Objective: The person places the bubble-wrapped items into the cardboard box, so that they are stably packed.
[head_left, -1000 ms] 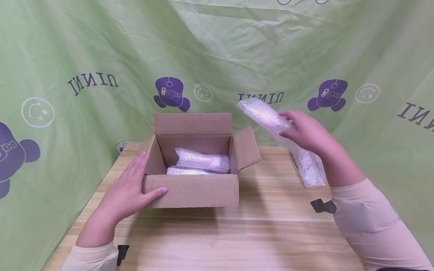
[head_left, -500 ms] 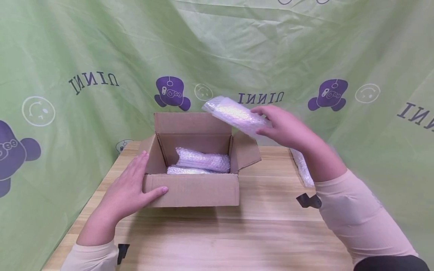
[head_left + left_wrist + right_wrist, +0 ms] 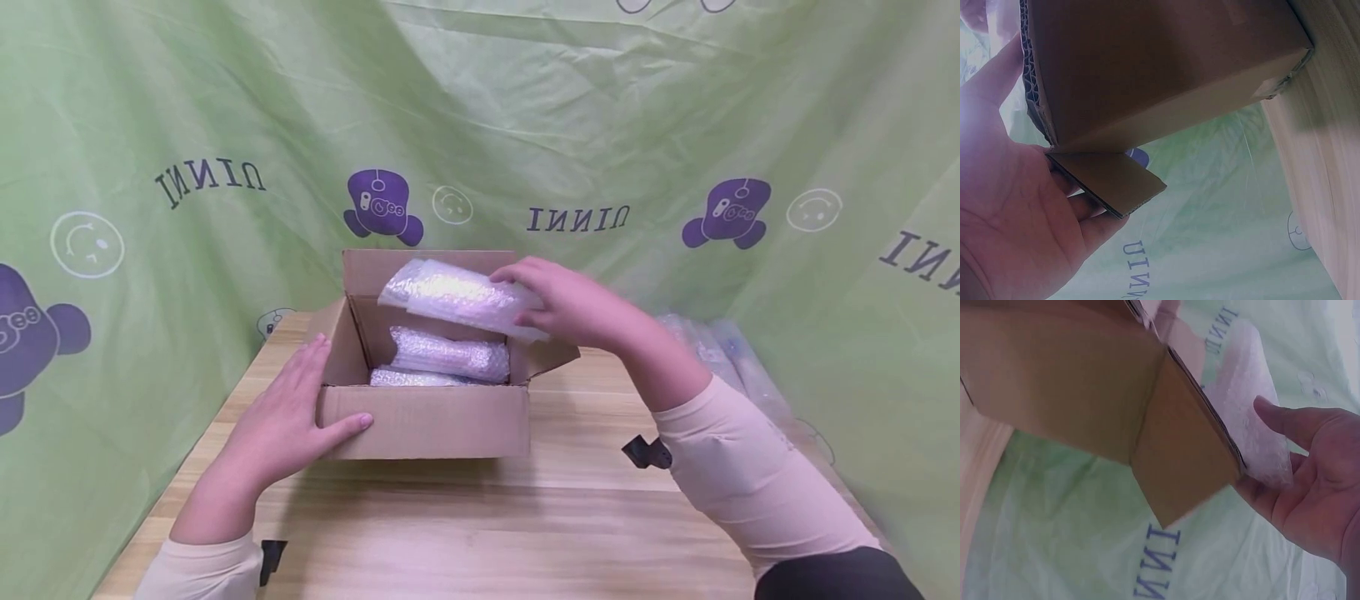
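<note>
- R hand (image 3: 566, 304): I've got it pinching a bubble-wrapped bundle (image 3: 453, 296) near its right end, thumb one side, fingers other; gap only as wide as the wrap.
- L hand (image 3: 273, 421): spread, fingers nearly straight along left flap (image 3: 1113, 184), thumb lying on front flap (image 3: 442, 425). Nothing picked up; prob. just steadying the box (image 3: 343, 350).
- Held bundle's over the rear part of the box, left end a bit higher, apart from the bundles inside.
- Right flap (image 3: 1182, 444) is right by R hand; can't tell if touching.
- Risk: grip's at one end, so far end could dip & catch back flap (image 3: 362, 273).
- Risk: right flap could snag R fingers or wrap on the way down. Slick wrap could also slip if pinch is too light.
- Risk: box could skid on the table (image 3: 600, 517) if pushed w/ L hand off it.
- Qty: 1 box, 4 flaps, all folded open; 1 bundle held; 2 bundles in box (image 3: 450, 356) visible, more beneath n/k; at least 2 spare bundles (image 3: 723, 350) on table at right, part hidden by the arm, so no exact ct.
- Bkg: 1 green cloth (image 3: 480, 125).
</note>
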